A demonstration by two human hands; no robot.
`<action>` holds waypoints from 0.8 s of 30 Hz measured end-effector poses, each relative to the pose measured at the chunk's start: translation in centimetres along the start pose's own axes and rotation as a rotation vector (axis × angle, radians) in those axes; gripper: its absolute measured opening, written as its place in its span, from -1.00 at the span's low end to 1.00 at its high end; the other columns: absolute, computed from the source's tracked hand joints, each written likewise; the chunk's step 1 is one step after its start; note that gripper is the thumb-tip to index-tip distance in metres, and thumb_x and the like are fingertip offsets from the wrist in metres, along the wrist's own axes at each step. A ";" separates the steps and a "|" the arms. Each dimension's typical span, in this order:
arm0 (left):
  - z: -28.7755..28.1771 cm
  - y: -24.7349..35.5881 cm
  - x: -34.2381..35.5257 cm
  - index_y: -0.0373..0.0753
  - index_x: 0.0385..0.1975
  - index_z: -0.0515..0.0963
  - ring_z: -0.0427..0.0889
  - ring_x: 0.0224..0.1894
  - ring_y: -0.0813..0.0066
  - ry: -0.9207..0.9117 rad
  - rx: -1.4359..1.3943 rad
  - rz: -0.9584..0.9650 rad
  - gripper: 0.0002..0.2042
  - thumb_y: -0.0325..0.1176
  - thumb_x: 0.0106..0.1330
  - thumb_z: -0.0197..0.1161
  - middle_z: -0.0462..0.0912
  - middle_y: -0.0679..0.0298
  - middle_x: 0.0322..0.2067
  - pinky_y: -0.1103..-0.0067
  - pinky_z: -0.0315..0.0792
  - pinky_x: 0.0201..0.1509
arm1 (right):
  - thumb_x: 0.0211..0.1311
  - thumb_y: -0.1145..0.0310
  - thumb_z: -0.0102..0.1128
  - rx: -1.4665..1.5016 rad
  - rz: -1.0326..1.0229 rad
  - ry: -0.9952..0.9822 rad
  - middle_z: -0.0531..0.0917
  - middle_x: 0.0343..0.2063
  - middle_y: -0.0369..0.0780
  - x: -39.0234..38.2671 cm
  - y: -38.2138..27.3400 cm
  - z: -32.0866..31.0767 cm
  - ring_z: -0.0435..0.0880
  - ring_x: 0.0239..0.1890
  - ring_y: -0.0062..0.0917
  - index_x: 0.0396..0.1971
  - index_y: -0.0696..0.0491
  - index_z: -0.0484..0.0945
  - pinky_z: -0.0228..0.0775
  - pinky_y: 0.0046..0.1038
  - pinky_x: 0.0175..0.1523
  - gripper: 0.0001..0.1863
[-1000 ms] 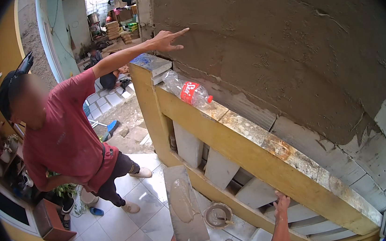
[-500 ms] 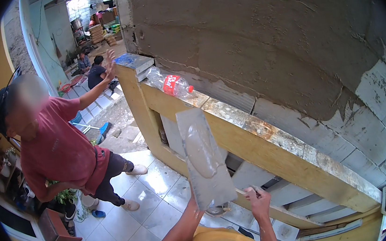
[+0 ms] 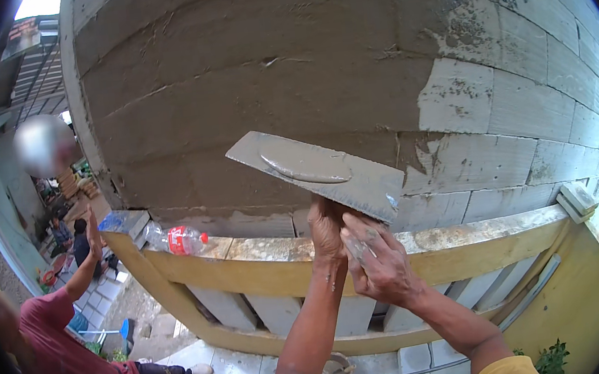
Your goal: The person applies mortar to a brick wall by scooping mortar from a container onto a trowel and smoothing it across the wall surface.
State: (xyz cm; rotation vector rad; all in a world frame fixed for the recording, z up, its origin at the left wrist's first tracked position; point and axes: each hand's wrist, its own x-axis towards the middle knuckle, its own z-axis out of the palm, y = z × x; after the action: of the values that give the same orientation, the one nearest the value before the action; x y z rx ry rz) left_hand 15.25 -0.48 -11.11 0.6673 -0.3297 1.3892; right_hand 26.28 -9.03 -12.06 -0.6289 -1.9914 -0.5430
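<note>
My left hand is closed beneath a long rectangular plastering trowel, its grip hidden under the blade. A ridge of wet grey mortar lies along the blade's upper face. Close against the left hand is my right hand, its fingers bent and smeared with grey; what they hold, if anything, is hidden. Beyond the trowel rises a block wall, mostly coated in brown-grey render, with bare pale blocks at the right and along the bottom.
A yellow railing wall runs between me and the block wall. On its ledge lies a clear plastic bottle with a red label. At the left, a person in a red shirt raises an arm. A round bucket stands below.
My view has swung right toward the rendered wall. The trowel has turned from upright to slanting across the view, and my right hand has come up beside my left.
</note>
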 end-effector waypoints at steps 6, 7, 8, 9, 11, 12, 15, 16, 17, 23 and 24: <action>2.8 -4.2 5.6 -0.25 0.25 0.48 0.55 0.19 0.38 -0.101 -0.031 0.018 -0.51 0.02 0.57 0.08 0.60 0.26 0.15 0.43 0.46 0.33 | -0.01 0.58 0.28 -0.243 0.037 -0.147 0.55 0.12 0.14 6.2 6.1 -3.8 0.55 0.12 0.07 0.07 0.33 0.56 0.44 -0.07 0.25 -0.47; 3.6 -4.5 6.3 -0.25 0.26 0.47 0.55 0.18 0.40 -0.078 -0.015 0.074 -0.50 0.04 0.57 0.07 0.60 0.27 0.14 0.43 0.46 0.33 | -0.01 0.58 0.28 -0.243 0.027 -0.148 0.55 0.12 0.14 7.2 6.9 -4.2 0.55 0.12 0.07 0.07 0.33 0.56 0.44 -0.07 0.25 -0.47; 4.3 -4.7 7.0 -0.22 0.27 0.46 0.54 0.17 0.42 -0.077 0.035 0.090 -0.52 0.02 0.58 0.07 0.60 0.28 0.14 0.45 0.45 0.33 | 0.03 0.55 0.26 -0.278 0.010 -0.126 0.57 0.08 0.12 8.2 7.8 -4.6 0.56 0.12 0.03 0.05 0.33 0.55 0.42 -0.07 0.27 -0.51; 4.7 -4.9 7.8 -0.22 0.27 0.46 0.54 0.17 0.42 -0.082 0.031 0.102 -0.52 0.02 0.58 0.07 0.60 0.28 0.14 0.45 0.45 0.33 | 0.07 0.52 0.23 -0.311 -0.007 -0.103 0.58 0.04 0.10 9.2 8.7 -4.9 0.57 0.13 -0.01 0.03 0.34 0.55 0.40 -0.07 0.29 -0.54; 5.5 -5.1 9.5 -0.18 0.32 0.38 0.57 0.15 0.44 -0.049 0.090 0.105 -0.55 -0.04 0.60 0.06 0.58 0.28 0.15 0.46 0.49 0.25 | 0.11 0.51 0.19 -0.306 -0.036 -0.091 0.59 -0.02 0.07 11.1 10.2 -5.6 0.59 0.07 -0.04 0.04 0.31 0.55 0.39 -0.09 0.28 -0.56; 6.3 -5.2 10.1 -0.19 0.30 0.40 0.57 0.14 0.47 -0.089 0.072 0.129 -0.54 -0.04 0.58 0.13 0.59 0.30 0.13 0.46 0.48 0.24 | 0.10 0.51 0.19 -0.355 -0.054 -0.078 0.60 -0.04 0.07 12.0 11.0 -5.9 0.60 0.05 -0.06 0.03 0.30 0.56 0.39 -0.11 0.27 -0.56; 8.1 -5.4 12.4 -0.19 0.27 0.44 0.57 0.12 0.50 -0.012 0.140 0.164 -0.52 -0.01 0.53 0.21 0.60 0.32 0.09 0.47 0.48 0.22 | 0.10 0.53 0.20 -0.398 -0.047 -0.103 0.64 -0.12 0.05 14.4 13.6 -6.5 0.61 0.02 -0.09 -0.08 0.27 0.62 0.38 -0.14 0.27 -0.66; 8.7 -5.3 12.9 -0.18 0.23 0.48 0.56 0.10 0.51 0.012 0.154 0.177 -0.53 -0.01 0.50 0.27 0.61 0.34 0.05 0.50 0.47 0.19 | 0.10 0.53 0.22 -0.425 -0.081 -0.085 0.64 -0.12 0.05 15.2 14.3 -6.6 0.62 0.02 -0.10 -0.09 0.26 0.63 0.39 -0.14 0.27 -0.67; 9.5 -5.1 13.4 -0.18 0.23 0.48 0.56 0.10 0.51 0.018 0.150 0.191 -0.53 -0.01 0.50 0.27 0.61 0.34 0.05 0.50 0.47 0.19 | 0.09 0.53 0.24 -0.453 -0.114 -0.067 0.64 -0.12 0.05 15.9 14.8 -6.7 0.63 0.03 -0.11 -0.10 0.26 0.63 0.40 -0.14 0.26 -0.67; 12.7 -1.6 13.5 -0.19 0.31 0.39 0.48 0.27 0.41 0.119 0.425 0.241 -0.57 -0.09 0.61 0.08 0.51 0.26 0.22 0.32 0.43 0.32 | 0.18 0.44 0.26 -0.600 -0.335 0.144 0.69 -0.19 0.03 22.9 16.8 -6.4 0.74 -0.22 -0.15 -0.12 0.24 0.61 0.63 -0.20 -0.10 -0.72; 12.2 -1.3 13.1 -0.27 0.37 0.33 0.54 0.26 0.36 0.094 0.505 0.253 -0.54 -0.14 0.62 0.04 0.48 0.17 0.25 0.31 0.48 0.30 | 0.24 0.37 0.24 -0.586 -0.284 0.132 0.69 -0.22 0.02 24.2 17.6 -6.4 0.74 -0.34 -0.18 -0.15 0.22 0.61 0.63 -0.20 -0.21 -0.74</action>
State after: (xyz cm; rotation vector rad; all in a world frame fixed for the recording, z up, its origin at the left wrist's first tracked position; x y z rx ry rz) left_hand 20.81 2.42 5.68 0.9933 0.0210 1.7624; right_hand 31.38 5.69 14.28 -0.6367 -1.8014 -1.3340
